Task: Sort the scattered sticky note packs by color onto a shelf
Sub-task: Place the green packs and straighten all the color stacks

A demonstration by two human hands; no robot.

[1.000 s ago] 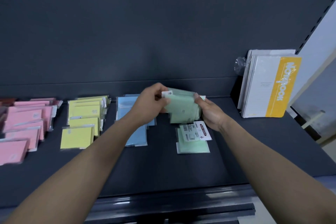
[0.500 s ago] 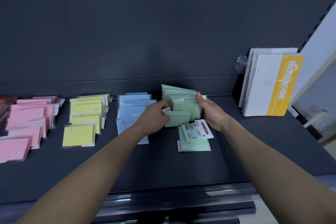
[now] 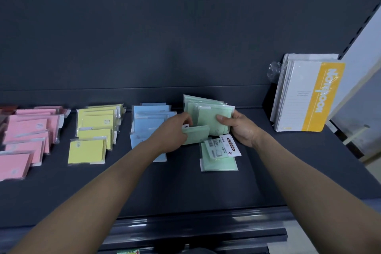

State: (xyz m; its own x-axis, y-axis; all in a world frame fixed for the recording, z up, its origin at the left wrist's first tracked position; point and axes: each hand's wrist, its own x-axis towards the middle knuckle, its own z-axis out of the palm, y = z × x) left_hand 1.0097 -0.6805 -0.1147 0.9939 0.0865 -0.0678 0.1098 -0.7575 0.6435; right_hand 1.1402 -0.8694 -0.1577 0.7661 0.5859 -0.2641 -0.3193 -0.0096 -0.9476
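Four colour groups of plastic-wrapped sticky note packs sit in a row on the dark grey shelf [image 3: 206,192]. The pink packs [image 3: 26,136] are at the far left, then the yellow packs [image 3: 92,130], then the pale blue packs [image 3: 150,119], with the green ones to their right.

The left hand [image 3: 171,134] holds a single pale green sticky note pack [image 3: 196,134] just above the shelf, its fingers clamped on the pack's left end, where a white header strip shows. That pack's long axis runs left to right and its face tilts up toward the camera. Its far edge lies against the foot of the standing stack of green packs [image 3: 208,109].

The stack is on edge and leans back toward the dark back panel [image 3: 185,37], with its faces forward and long sides running left to right. The right hand [image 3: 243,128] grips the stack's right end, thumb pressed on the front pack and the other fingers curled behind.

In front of the right hand a flat green pack [image 3: 218,164] lies on the shelf. On top of it is a white-labelled pack [image 3: 224,146] printed "STICKY NOTE", turned at a slant with its long axis running from near left to far right.

White notebooks with a yellow cover band [image 3: 309,97] stand leaning at the right end of the shelf, well apart from the hands.
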